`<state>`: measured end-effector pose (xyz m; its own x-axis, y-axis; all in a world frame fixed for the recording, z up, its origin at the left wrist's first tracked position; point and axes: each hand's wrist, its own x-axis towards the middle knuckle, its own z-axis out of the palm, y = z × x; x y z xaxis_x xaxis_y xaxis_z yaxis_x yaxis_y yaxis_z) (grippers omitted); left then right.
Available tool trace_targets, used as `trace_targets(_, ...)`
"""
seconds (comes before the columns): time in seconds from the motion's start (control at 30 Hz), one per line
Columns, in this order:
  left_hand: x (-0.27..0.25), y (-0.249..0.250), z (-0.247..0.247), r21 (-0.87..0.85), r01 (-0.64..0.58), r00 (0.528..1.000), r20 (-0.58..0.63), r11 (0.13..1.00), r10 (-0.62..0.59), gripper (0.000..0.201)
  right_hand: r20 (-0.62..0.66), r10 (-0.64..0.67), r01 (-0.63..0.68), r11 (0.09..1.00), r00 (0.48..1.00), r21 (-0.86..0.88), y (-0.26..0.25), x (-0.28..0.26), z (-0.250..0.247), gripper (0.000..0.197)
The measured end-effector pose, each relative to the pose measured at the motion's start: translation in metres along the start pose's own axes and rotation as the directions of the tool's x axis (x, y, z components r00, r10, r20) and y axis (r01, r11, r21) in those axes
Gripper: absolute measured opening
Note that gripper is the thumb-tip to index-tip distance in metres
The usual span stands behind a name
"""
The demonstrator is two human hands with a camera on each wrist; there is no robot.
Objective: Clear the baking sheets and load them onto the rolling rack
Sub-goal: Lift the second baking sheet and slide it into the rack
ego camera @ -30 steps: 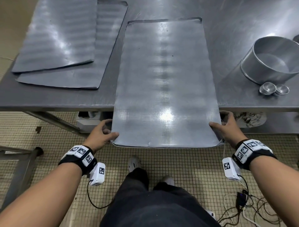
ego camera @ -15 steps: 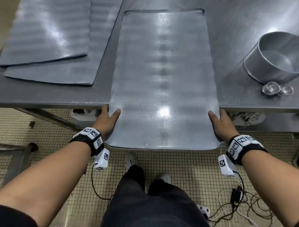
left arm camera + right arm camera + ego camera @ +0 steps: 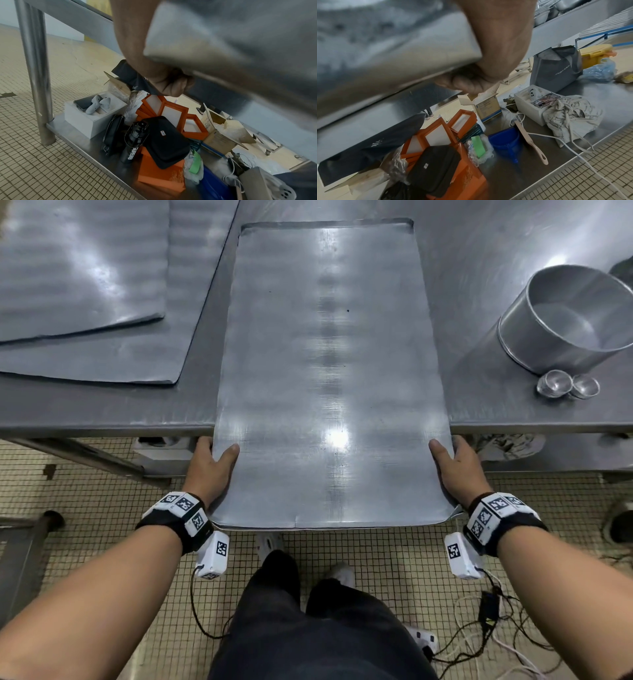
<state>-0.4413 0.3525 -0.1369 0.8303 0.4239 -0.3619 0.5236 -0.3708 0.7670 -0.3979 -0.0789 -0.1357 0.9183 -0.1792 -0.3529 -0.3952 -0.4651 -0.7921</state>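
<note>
A long flat grey metal baking sheet [image 3: 325,371] lies lengthwise on the steel bench [image 3: 479,302], its near end overhanging the bench edge. The left hand [image 3: 210,465] and right hand [image 3: 459,469] each grip a side of that end, thumb on top, fingers [image 3: 173,86] curled beneath. Left of it lie two overlapping dark sheets [image 3: 102,302]; right, a round metal cake tin [image 3: 568,320].

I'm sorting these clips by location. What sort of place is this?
Probably a commercial bakery kitchen: a stainless steel work table, large flat baking sheets, a round cake tin, and a tiled floor.
</note>
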Motion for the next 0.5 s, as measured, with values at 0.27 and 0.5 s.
trace_targets(0.27,0.004,0.001,-0.003,0.065,-0.008,1.0,0.019,0.998,0.007,0.05,0.01,0.048,-0.048,0.998,0.999,0.027,0.007,0.003,0.003,0.022)
trace_targets(0.5,0.007,0.003,-0.004,0.101,-0.052,0.999,0.015,0.994,0.05,0.057,-0.044,0.01,-0.013,0.999,0.999,-0.051,0.006,0.005,0.007,0.041)
